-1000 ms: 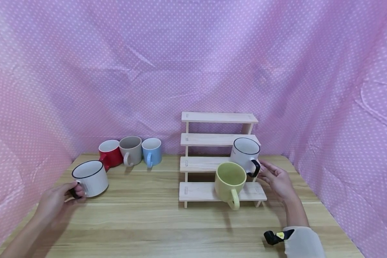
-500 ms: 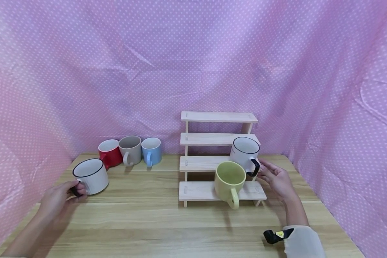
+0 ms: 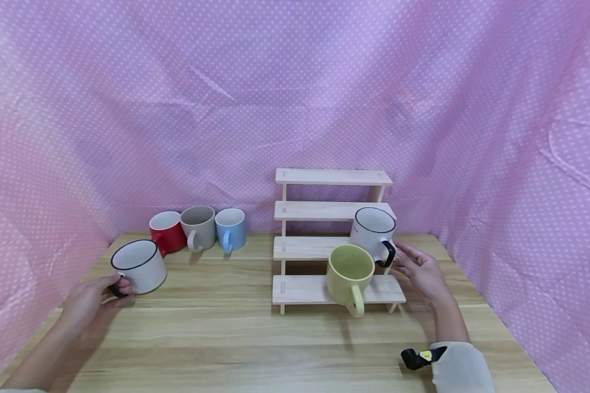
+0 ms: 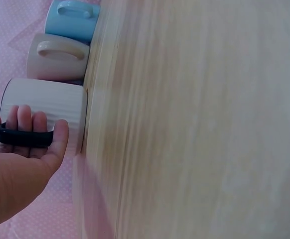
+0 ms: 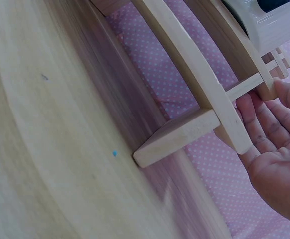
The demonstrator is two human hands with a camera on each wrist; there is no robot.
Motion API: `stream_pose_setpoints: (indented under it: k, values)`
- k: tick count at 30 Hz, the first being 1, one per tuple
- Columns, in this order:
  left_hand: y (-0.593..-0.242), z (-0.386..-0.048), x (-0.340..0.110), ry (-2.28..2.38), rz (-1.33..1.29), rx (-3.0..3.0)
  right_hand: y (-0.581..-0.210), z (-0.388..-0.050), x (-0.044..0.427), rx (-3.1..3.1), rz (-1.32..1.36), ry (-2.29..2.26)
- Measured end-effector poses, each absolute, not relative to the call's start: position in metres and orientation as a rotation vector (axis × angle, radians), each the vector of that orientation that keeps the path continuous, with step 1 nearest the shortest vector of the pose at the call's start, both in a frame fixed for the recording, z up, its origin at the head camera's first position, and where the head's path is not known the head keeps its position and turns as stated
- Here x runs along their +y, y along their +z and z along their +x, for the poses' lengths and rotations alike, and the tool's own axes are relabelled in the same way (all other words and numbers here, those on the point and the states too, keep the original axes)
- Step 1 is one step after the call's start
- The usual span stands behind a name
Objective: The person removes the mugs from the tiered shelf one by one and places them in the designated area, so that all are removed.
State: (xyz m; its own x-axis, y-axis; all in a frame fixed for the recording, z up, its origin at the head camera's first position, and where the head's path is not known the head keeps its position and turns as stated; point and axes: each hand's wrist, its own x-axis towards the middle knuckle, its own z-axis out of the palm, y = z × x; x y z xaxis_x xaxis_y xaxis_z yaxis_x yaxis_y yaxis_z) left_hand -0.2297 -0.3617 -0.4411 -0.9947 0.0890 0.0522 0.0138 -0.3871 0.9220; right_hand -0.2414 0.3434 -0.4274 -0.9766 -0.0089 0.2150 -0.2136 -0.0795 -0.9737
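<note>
My left hand (image 3: 86,303) grips the black handle of a white mug (image 3: 145,270) with a black rim, at the table's left; in the left wrist view the fingers curl through that handle (image 4: 25,137). Whether the mug's base touches the table I cannot tell. At the right end of a four-tier wooden display rack (image 3: 302,289), my right hand (image 3: 423,275) holds the rack's side. In the right wrist view its thumb meets a shelf end and its fingers lie behind. A white mug (image 3: 371,232) with a black handle stands on the second tier, and a yellow-green mug (image 3: 346,284) on the lowest.
Behind the left mug a red mug (image 3: 172,237), a taupe mug (image 3: 201,224) and a light blue mug (image 3: 233,232) stand in a row. Pink dotted cloth (image 3: 295,98) hangs around the wooden table (image 3: 216,349). The rack's upper two tiers rise behind its mugs.
The white mug in my left hand has shifted slightly towards the back of the table. My right hand has stayed at the rack's side, and the other mugs keep their places.
</note>
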Motion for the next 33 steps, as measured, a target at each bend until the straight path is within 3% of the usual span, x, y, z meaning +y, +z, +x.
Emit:
stream_pose_setpoints:
  k: [17,24,33]
  values:
    - [-0.433,-0.223,-0.366,2.429,0.148,1.865,-0.428,-0.243,0.343,-2.048,0.238,2.159]
    - [-0.409,-0.218,-0.372,1.868,-0.146,2.657,-0.428,-0.243,0.343,-2.051,0.237,2.164]
    - [-0.369,-0.232,-0.352,1.609,-0.218,3.080,-0.427,-0.241,0.344,-2.054,0.240,2.162]
